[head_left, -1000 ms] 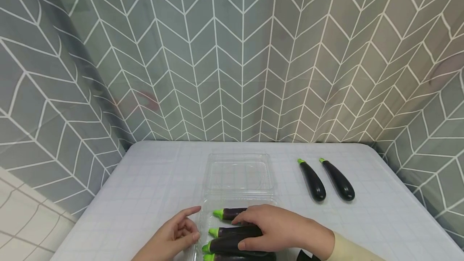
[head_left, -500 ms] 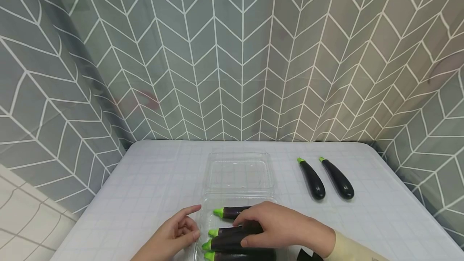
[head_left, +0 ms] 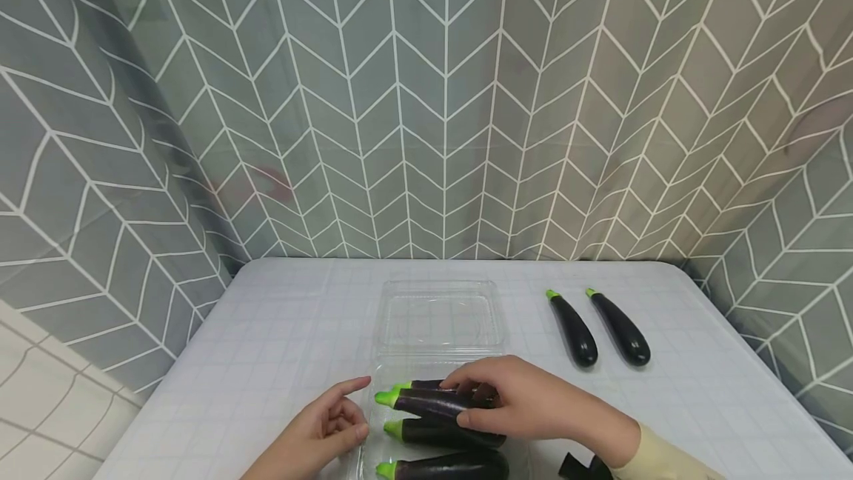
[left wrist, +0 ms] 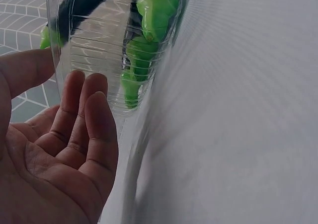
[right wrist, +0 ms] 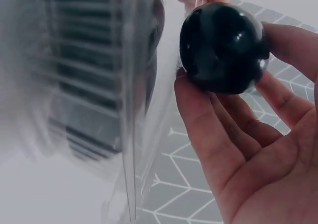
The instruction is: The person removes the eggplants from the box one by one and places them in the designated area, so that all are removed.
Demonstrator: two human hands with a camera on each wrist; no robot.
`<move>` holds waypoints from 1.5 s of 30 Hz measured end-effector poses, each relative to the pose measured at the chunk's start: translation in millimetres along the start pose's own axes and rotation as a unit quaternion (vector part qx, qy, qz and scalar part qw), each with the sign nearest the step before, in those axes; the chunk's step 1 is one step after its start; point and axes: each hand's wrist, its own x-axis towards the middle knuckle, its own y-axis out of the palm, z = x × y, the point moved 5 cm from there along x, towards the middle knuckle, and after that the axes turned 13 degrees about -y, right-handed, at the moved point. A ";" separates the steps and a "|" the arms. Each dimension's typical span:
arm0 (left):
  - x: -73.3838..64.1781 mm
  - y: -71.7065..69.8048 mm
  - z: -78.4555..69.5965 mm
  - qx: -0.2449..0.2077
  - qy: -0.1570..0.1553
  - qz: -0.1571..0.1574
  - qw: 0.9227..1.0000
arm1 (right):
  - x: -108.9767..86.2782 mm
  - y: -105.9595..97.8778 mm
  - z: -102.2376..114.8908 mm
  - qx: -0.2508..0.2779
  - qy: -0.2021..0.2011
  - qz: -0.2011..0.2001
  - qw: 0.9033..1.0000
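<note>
Grey curtains with white chevron lines, white-covered table, pale tiles at left

Head view crops the near edge of the clear clamshell. Rear eggplant is mostly hidden by held eggplant and right hand. Black object is cropped, unidentifiable. Right wrist view: clamshell blurred.

head: above, forward-down | wrist views: close, opposite ends | shared: clear container
</note>
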 end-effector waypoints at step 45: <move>3.2 -0.9 6.2 -0.019 0.000 0.007 1.000 | -90.8 -90.2 -55.1 -0.116 0.198 -0.223 0.947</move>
